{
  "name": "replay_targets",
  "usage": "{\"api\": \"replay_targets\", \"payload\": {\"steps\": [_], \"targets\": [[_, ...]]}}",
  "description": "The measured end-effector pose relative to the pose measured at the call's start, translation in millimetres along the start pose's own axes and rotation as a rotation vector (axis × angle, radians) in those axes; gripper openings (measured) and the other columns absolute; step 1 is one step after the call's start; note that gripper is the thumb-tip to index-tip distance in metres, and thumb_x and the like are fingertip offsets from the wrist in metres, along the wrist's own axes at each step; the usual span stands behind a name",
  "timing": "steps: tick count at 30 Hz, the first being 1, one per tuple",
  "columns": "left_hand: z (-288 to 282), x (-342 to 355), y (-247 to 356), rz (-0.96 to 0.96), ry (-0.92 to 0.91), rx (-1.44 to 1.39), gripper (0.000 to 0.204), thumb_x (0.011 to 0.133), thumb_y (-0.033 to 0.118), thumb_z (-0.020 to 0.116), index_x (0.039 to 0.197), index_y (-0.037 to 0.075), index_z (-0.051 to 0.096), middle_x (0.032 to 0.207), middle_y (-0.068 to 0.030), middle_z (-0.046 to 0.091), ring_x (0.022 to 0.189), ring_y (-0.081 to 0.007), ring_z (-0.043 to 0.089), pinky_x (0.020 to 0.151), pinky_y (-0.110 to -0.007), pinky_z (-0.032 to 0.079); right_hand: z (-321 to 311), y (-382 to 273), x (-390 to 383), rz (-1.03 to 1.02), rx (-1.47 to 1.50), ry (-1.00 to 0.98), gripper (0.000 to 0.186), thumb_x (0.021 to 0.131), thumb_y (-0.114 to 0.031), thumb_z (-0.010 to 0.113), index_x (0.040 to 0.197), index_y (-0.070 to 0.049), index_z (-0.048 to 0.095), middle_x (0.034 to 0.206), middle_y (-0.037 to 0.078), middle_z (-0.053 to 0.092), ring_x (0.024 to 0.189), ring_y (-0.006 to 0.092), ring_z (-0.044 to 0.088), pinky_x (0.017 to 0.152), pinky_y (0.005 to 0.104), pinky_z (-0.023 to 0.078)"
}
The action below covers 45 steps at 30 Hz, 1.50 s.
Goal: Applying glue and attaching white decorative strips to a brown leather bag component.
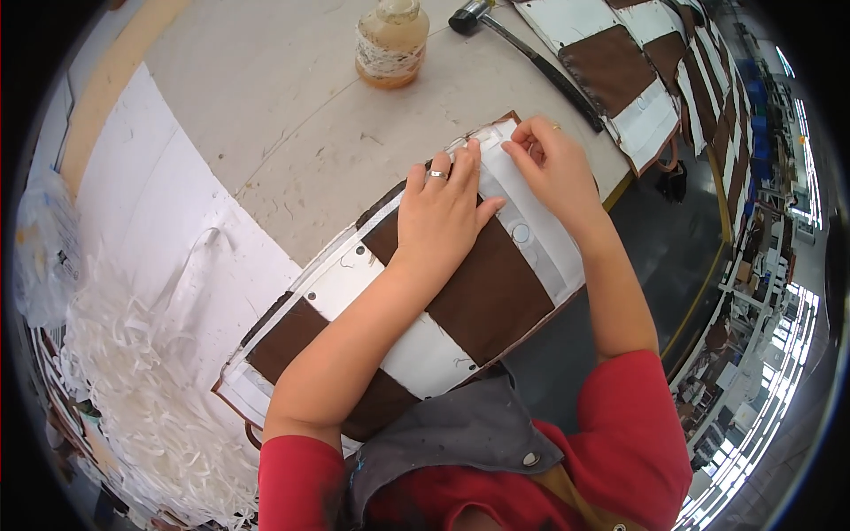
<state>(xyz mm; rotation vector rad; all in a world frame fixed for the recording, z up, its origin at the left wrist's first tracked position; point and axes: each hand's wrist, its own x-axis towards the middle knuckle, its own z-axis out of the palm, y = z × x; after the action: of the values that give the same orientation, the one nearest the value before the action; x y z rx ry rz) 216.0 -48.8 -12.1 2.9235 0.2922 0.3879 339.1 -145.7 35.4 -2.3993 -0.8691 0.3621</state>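
Observation:
A long brown-and-white panel (496,292) lies slantwise across the table's near edge, with brown trim and handle loops at its ends. My left hand (440,208) rests flat on its far part, fingers stretched toward the far edge, a ring on one finger. My right hand (551,164) is at the panel's far right corner, thumb and forefinger close together in a pinch. Whatever is between those fingertips is too small to make out. Under them runs a white strip (542,265) along the panel's right end, with a round disc (521,233) showing beside it.
A jar of amber liquid (390,49) stands at the back of the table (292,115). A black-handled hammer (531,57) lies to its right. More brown-and-white panels (611,71) are stacked at the far right. White strips (150,380) heap up on the left, near a clear plastic bag (44,248).

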Motion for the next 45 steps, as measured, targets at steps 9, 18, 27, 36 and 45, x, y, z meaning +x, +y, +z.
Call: {"api": "replay_targets", "payload": {"steps": [9, 18, 27, 36, 45], "targets": [[-5, 7, -3, 0.026, -0.044, 0.001, 0.064, 0.080, 0.050, 0.051, 0.124, 0.003, 0.048, 0.105, -0.0010, 0.049, 0.094, -0.0190, 0.046, 0.078, -0.032, 0.036, 9, 13, -10, -0.419, -0.151, 0.095, 0.020, 0.078, -0.005, 0.056, 0.097, -0.008, 0.062, 0.080, 0.005, 0.055, 0.074, 0.0231, 0.055, 0.065, 0.0344, 0.043], [9, 36, -12, -0.050, 0.147, -0.362, 0.027, 0.079, 0.020, 0.061, 0.100, 0.003, 0.056, 0.094, -0.0080, 0.053, 0.084, -0.0273, 0.051, 0.072, -0.036, 0.040, 11, 18, -1, -0.518, -0.364, 0.091, 0.023, 0.081, -0.003, 0.051, 0.102, -0.007, 0.060, 0.084, 0.007, 0.053, 0.076, 0.0248, 0.053, 0.068, 0.0336, 0.043], [16, 57, -13, -0.195, 0.083, -0.469, 0.011, 0.073, 0.011, 0.062, 0.082, 0.006, 0.058, 0.082, -0.0106, 0.056, 0.083, -0.0289, 0.053, 0.070, -0.040, 0.038, -3, 36, 22, -0.404, 0.089, -0.027, 0.025, 0.080, 0.002, 0.054, 0.103, -0.004, 0.057, 0.092, 0.009, 0.055, 0.079, 0.0218, 0.057, 0.068, 0.0293, 0.046], [18, 52, -7, -0.090, 0.234, -0.493, 0.009, 0.073, 0.005, 0.059, 0.081, 0.008, 0.063, 0.078, -0.0051, 0.055, 0.077, -0.0235, 0.052, 0.069, -0.036, 0.035, -9, 43, 32, -0.450, 0.096, -0.170, 0.020, 0.080, -0.003, 0.054, 0.099, -0.007, 0.060, 0.091, 0.008, 0.055, 0.081, 0.0259, 0.056, 0.071, 0.0335, 0.046], [17, 52, -5, 0.009, 0.211, -0.313, 0.013, 0.074, 0.001, 0.059, 0.084, 0.008, 0.062, 0.081, -0.0052, 0.053, 0.075, -0.0241, 0.051, 0.064, -0.036, 0.037, -11, 50, 28, -0.533, 0.067, -0.117, 0.012, 0.081, -0.004, 0.054, 0.091, -0.004, 0.061, 0.087, 0.008, 0.055, 0.081, 0.0258, 0.055, 0.071, 0.0334, 0.046]]}}
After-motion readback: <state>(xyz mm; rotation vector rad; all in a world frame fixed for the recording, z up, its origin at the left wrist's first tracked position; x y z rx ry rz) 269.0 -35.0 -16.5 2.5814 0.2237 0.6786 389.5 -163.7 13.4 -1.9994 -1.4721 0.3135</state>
